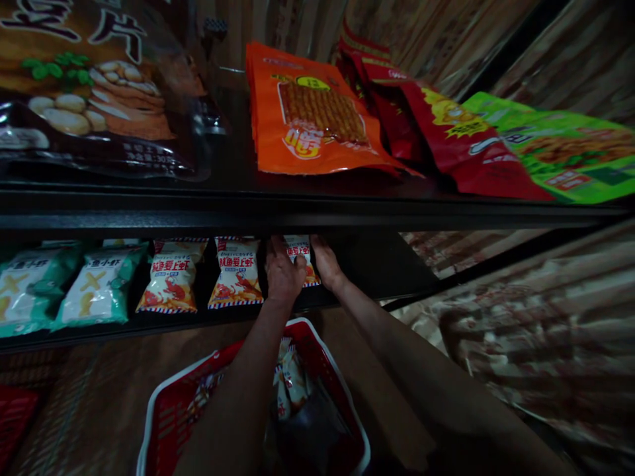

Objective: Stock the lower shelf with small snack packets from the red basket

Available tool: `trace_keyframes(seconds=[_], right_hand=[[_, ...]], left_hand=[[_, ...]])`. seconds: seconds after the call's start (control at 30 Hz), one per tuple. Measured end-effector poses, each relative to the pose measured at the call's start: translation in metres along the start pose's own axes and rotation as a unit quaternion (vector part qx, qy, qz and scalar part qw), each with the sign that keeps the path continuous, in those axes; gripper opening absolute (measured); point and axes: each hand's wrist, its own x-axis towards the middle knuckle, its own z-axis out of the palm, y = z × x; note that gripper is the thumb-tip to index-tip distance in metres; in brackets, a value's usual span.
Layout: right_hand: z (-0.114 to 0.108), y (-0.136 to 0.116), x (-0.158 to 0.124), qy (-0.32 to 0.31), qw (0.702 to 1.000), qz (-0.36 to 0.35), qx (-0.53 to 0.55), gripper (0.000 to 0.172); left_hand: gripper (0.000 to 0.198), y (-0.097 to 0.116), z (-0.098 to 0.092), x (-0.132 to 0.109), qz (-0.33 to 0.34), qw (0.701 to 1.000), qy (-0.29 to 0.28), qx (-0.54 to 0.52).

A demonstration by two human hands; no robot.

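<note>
One white-and-orange snack packet (303,250): stood on the lower shelf (370,264), between both hands. Left hand (286,271): lay at the packet's left, thumb spread wide from the fingers. Right hand (326,262): lay unclenched along its right edge.

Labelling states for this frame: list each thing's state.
Left hand: open, at snack bag
Right hand: open, at same bag
Snack bag: between hands, partly covered
Two matching bags: untouched
Teal bags: untouched
Red basket: open-topped, packs inside
Orange packet: leaning back
Red packets: tilted
Green packet: tilted
Brown bag: top out of frame
</note>
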Motion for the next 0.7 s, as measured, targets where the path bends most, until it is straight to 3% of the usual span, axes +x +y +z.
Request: trace_keyframes(seconds=[0.17,0.7], right_hand=[[0.005,-0.018,-0.007,0.006,0.999,0.03,-0.034,0.056],[0.014,-0.039,-0.024,0.011,0.99,0.091,-0.111,0.051]], left_hand=[[0.067,-0.003,0.001,-0.006,0.016,0.999,0.021,0.021],[0.066,-0.009,-0.008,-0.01,0.051,0.997,0.02,0.048]])
